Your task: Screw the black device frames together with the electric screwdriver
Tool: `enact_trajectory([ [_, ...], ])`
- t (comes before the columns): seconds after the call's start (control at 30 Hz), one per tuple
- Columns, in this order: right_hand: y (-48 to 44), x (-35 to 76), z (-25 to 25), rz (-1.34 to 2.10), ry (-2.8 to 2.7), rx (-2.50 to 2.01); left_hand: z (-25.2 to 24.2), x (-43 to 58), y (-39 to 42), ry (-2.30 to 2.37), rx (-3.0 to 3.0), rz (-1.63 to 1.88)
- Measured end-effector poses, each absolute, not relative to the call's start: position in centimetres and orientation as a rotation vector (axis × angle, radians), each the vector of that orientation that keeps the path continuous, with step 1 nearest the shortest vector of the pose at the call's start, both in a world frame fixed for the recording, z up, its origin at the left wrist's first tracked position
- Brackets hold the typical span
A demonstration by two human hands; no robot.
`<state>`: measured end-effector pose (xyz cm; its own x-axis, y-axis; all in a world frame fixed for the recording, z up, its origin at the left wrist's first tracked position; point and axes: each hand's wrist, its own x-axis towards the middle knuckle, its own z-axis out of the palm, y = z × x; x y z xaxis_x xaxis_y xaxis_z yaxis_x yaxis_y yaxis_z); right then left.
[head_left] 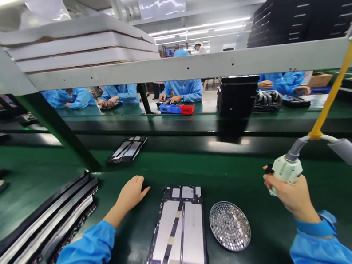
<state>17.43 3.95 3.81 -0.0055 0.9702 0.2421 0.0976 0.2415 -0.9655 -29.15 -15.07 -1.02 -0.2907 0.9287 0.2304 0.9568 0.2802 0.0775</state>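
Observation:
My right hand [293, 195] is wrapped round a pale electric screwdriver [286, 170], raised on the right side. Its grey cable runs out of the top and hangs from a yellow strap [336, 89]. My left hand [131, 194] rests on the green bench, thumb apart from the fingers, with nothing visible in it. Just right of it lies an opened tablet [177, 240], its silver battery cells and circuit board exposed. Beside the tablet sits a round dish [230, 225] covered with small shiny round pieces.
Several long dark tablet parts [49, 221] lie stacked at the left. Another opened tablet [127, 149] is farther back. A white shelf beam [185, 66] crosses above, carrying white boxes [74, 50] and black trays [304, 13]. Co-workers in blue sleeves [185, 90] sit across the line.

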Motion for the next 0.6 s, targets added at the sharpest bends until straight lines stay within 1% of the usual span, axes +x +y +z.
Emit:
enact_trajectory([
  [0.27,4.1,17.4,3.6,0.97,-1.348,-1.1,-2.2,-30.5,-15.1,-2.362,-1.865,-0.3],
  [0.47,3.7,17.2,4.3,0.956,-1.348,-1.104,-2.5,-30.7,-14.9,-2.303,-1.924,-0.429],
  [0.6,3.8,17.2,4.3,0.925,-1.369,-1.1,-1.3,-30.2,-15.7,-2.276,-1.895,-0.544],
])
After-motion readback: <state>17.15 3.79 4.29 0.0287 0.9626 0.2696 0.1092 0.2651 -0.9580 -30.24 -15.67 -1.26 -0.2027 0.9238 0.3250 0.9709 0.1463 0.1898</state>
